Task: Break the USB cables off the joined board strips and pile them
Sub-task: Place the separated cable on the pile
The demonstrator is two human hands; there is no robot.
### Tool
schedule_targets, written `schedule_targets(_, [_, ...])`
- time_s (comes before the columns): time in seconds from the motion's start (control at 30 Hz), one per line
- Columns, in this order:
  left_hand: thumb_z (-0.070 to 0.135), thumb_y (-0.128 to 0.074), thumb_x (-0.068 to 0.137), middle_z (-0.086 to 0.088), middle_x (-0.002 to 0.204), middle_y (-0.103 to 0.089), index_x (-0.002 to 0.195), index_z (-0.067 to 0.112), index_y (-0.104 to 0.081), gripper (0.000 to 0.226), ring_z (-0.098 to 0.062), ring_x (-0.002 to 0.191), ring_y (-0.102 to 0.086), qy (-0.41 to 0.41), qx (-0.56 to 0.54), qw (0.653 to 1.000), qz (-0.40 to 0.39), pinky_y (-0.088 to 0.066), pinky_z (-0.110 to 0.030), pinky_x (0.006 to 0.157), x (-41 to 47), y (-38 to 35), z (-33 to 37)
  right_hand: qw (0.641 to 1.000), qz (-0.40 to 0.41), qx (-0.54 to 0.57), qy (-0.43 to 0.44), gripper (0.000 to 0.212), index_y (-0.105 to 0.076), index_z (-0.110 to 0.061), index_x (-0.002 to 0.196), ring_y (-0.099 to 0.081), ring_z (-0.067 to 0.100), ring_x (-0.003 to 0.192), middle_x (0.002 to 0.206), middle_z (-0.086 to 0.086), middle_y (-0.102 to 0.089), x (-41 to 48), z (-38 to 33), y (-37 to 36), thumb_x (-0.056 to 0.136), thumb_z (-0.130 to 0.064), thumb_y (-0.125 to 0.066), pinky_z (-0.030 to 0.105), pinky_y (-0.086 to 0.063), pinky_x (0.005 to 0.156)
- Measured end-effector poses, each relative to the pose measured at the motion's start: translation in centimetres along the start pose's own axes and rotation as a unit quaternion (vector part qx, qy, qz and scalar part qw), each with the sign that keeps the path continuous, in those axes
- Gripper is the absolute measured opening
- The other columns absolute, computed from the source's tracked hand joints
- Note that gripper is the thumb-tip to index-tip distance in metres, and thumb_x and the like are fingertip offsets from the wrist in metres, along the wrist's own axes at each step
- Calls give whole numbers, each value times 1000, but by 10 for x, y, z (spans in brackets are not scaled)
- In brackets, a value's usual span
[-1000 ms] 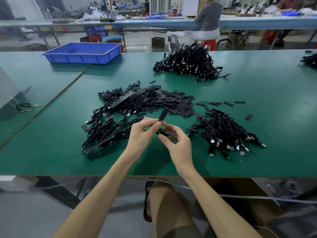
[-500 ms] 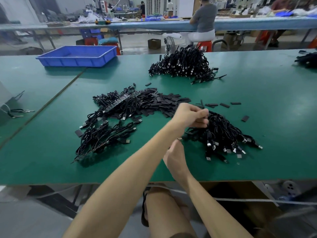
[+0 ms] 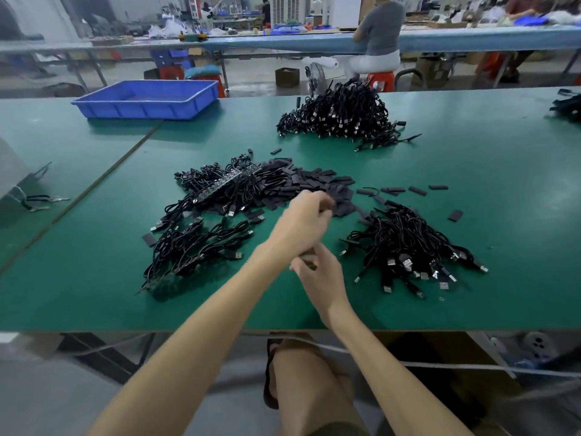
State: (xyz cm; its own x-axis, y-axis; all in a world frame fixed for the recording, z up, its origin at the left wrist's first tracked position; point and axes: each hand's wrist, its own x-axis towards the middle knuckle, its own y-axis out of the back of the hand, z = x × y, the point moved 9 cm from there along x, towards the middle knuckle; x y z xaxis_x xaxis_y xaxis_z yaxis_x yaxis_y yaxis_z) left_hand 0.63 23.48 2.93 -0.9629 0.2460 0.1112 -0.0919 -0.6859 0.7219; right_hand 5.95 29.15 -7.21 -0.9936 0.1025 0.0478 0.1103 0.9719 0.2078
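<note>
Right hand [image 3: 320, 278] was nearest, low over the green table mat [image 3: 94, 278], fingers curled round a small dark item [image 3: 309, 265]. It was too blurred to name, probably a freed cable. Left hand [image 3: 303, 223] crossed above it, fingers bent over the edge of the heap of flat black rectangular offcuts [image 3: 301, 180]. With the motion blur I couldn't tell if it gripped anything. The loose pile of black USB cables with metal plugs [image 3: 405, 247] sat just right of my hands. The joined board strips with cables attached [image 3: 188, 250] lay left, with one more strip [image 3: 226, 184] further back on the tangle. The big cable mound [image 3: 339, 114] was far side, the blue plastic tray [image 3: 147, 99] far left. Risks: crossed arms could snag the near pile and drag cables into the offcuts, and a sloppy toss would mix scrap with good parts.
</note>
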Motion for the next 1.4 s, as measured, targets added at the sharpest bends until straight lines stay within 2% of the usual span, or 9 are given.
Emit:
schedule_targets(0.1, [36, -63, 97, -13, 141, -49, 141, 10, -49, 53, -31, 126, -51, 55, 205, 977, -17, -42, -47, 108, -33, 32, -53, 1000, 14, 4, 25, 10, -69, -19, 96, -65, 4, 80, 91, -2, -73, -1, -5, 1, 94, -9, -67, 13, -48, 69])
schedule_targets(0.2, [50, -68, 91, -17, 155, -29, 152, 7, -27, 86, -37, 143, -27, 174, 315, 933, -26, -25, -56, 116, -78, 64, -117, 999, 7, 30, 23, 13, -70, -20, 96, -70, 6, 82, 89, -4, -73, -4, -4, 0, 94, -7, -68, 14, -52, 70])
schedule_targets(0.3, [35, -71, 93, -17, 153, -30, 143, 6, -38, 67, -38, 140, -29, 244, 316, 917, -20, -31, -56, 113, -115, 85, -161, 999, 5, 33, 24, 13, -69, -22, 94, -70, 4, 79, 88, -6, -73, -3, -3, -3, 94, -9, -69, 12, -51, 69])
schedule_targets(0.47, [16, -66, 97, -10, 103, -68, 111, 13, -70, 15, -35, 93, -63, 170, 216, 946, 171, -50, -43, 73, -132, 114, -157, 999, 1, 16, 34, 13, -69, -22, 93, -70, 4, 78, 86, -5, -73, -6, -5, -4, 95, -9, -69, 13, -51, 69])
schedule_targets(0.57, [26, -71, 93, -1, 78, -66, 85, 13, -69, 16, -27, 75, -61, 95, 146, 972, 158, -48, -38, 66, -123, 105, -138, 998, -5, 14, 53, 8, -71, -22, 97, -69, 7, 80, 89, -6, -73, -8, -11, -5, 96, -14, -70, 17, -52, 71])
schedule_targets(0.7, [25, -73, 91, 4, 88, -58, 91, 12, -75, 13, -20, 83, -57, 12, 111, 992, 60, -47, -39, 78, -107, 66, -111, 995, -18, 7, 96, 14, -74, -24, 106, -66, 5, 86, 92, -8, -72, -12, -22, -8, 92, -20, -76, 21, -54, 76])
schedule_targets(0.83, [26, -81, 83, 8, 82, -66, 93, 20, -75, 14, -16, 79, -61, 19, 86, 995, 48, -53, -41, 77, -97, 49, -101, 994, -34, -26, 98, 9, -79, -17, 95, -69, 8, 83, 88, -7, -76, -12, -21, -12, 86, -15, -82, 33, -58, 79])
schedule_targets(1.17, [31, -69, 90, 15, 84, -57, 93, 27, -69, 5, -16, 85, -57, 9, 141, 989, 37, -47, -35, 72, -93, 40, -94, 993, -45, -62, 85, 19, -71, -27, 82, -63, -5, 69, 74, -16, -71, -9, -16, -16, 86, -13, -82, 12, -47, 68])
schedule_targets(1.4, [30, -66, 91, 12, 90, -61, 96, 23, -69, 9, -14, 86, -58, 13, 148, 986, 71, -50, -36, 74, -99, 41, -90, 990, -48, -94, 97, 22, -62, -25, 79, -54, -2, 63, 73, -11, -64, -12, -19, -19, 89, -13, -78, 13, -41, 61])
